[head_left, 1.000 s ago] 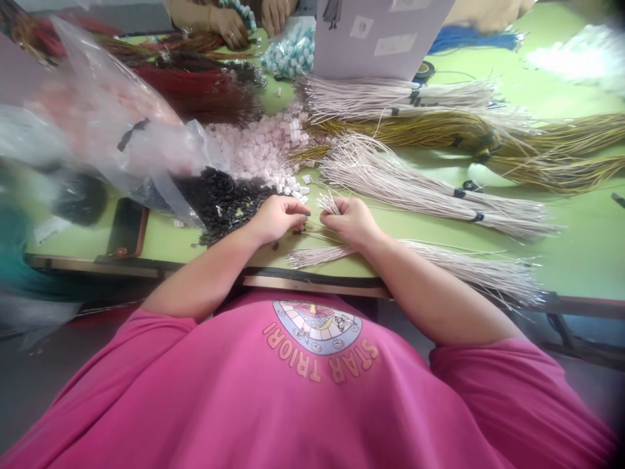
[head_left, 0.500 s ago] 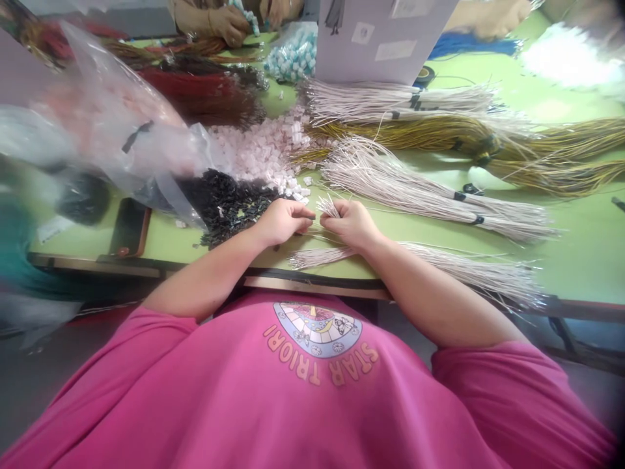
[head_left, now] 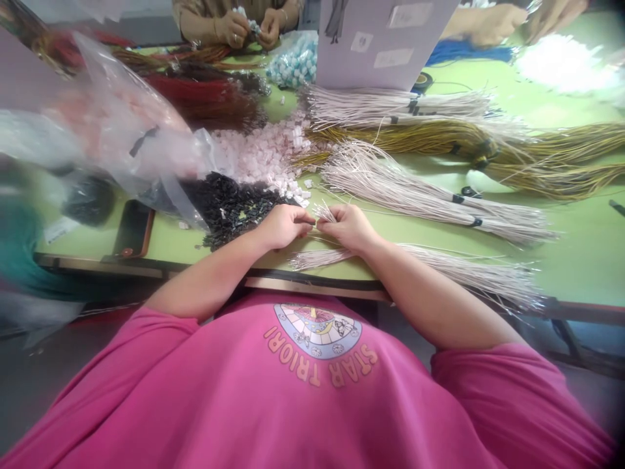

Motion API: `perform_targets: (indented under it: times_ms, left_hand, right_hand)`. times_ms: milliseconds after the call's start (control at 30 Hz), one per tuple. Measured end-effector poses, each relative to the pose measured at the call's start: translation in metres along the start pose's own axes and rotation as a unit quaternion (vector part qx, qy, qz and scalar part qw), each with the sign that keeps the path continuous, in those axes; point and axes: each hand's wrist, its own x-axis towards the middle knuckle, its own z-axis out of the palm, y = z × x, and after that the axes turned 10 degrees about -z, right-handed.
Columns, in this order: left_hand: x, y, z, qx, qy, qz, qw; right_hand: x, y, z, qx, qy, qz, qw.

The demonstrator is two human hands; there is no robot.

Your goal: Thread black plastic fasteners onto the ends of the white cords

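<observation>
My left hand (head_left: 286, 227) pinches a small black connector housing (head_left: 309, 223) between thumb and fingertips. Right beside it, my right hand (head_left: 355, 229) is closed on a small bunch of white wires (head_left: 323, 212), whose ends stick out toward the left. The fingertips of both hands almost meet; whether a wire sits in the housing is too small to tell. Under my right forearm lies a bundle of white wires (head_left: 459, 272). A heap of black connector housings (head_left: 234, 207) spreads out just left of my left hand, with a pile of white connector housings (head_left: 273, 146) behind it.
Tied white wires (head_left: 415, 182) and yellow-brown wires (head_left: 551, 156) lie to the right. Plastic bags (head_left: 161, 143) and a phone (head_left: 134, 228) are on the left. A grey-lilac partition (head_left: 371, 45) stands at the back. Across the table, a co-worker's hands (head_left: 249, 29) handle small pieces.
My hands have come slightly closer together, bringing the black housing up to the wire bunch. The view has shifted a little, and the co-workers' hands across the table have moved.
</observation>
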Motion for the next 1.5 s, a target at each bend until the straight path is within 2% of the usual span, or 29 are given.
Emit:
perform_targets:
  times_ms: [67,167,233,333,400,567,733,800,900,1033,1100,1200,1367,1500]
  left_hand:
    - [-0.002,0.0,-0.009,0.071,-0.002,0.025,0.997]
    - [-0.003,0.0,-0.03,0.207,-0.006,0.068,0.976]
    - [-0.001,0.0,-0.045,0.27,0.013,0.075,0.96]
    - [0.006,0.0,-0.06,0.303,0.06,0.079,0.948]
    - [0.013,-0.001,-0.06,0.31,0.069,0.093,0.944]
    - [0.035,-0.005,-0.045,0.348,0.029,0.16,0.923]
    - [0.044,-0.002,-0.039,0.343,0.021,0.173,0.923]
    - [0.041,0.003,-0.041,0.321,0.027,0.163,0.933]
    - [0.034,0.012,-0.043,0.242,0.025,0.124,0.962]
    - [0.022,0.016,-0.038,0.04,-0.07,0.044,0.996]
    - [0.017,0.015,-0.032,-0.095,-0.103,-0.012,0.99]
    - [0.012,0.011,-0.021,-0.242,-0.105,-0.07,0.962]
    - [0.013,0.004,-0.008,-0.29,-0.097,-0.063,0.95]
    - [0.016,0.0,-0.006,-0.306,-0.091,-0.042,0.947]
  right_hand:
    - [0.001,0.002,-0.001,0.015,0.017,0.007,1.0]
    - [0.003,0.006,-0.002,0.095,0.039,0.043,0.994]
    - [0.005,0.007,-0.003,0.158,0.043,0.077,0.983]
    - [0.007,0.007,-0.003,0.208,0.038,0.102,0.972]
    - [0.007,0.006,-0.003,0.211,0.032,0.1,0.972]
    - [0.006,0.007,-0.004,0.178,0.015,0.076,0.981]
    - [0.005,0.007,-0.003,0.149,0.022,0.062,0.987]
    - [0.005,0.007,-0.004,0.144,0.026,0.063,0.987]
    - [0.005,0.007,-0.004,0.14,0.026,0.063,0.988]
    - [0.005,0.008,-0.004,0.138,0.018,0.051,0.989]
    - [0.004,0.008,-0.004,0.137,0.018,0.045,0.989]
    - [0.003,0.007,-0.004,0.111,0.011,0.041,0.993]
    - [0.002,0.004,-0.005,0.023,-0.004,0.028,0.999]
    - [0.002,0.001,-0.004,0.009,-0.001,0.03,0.999]
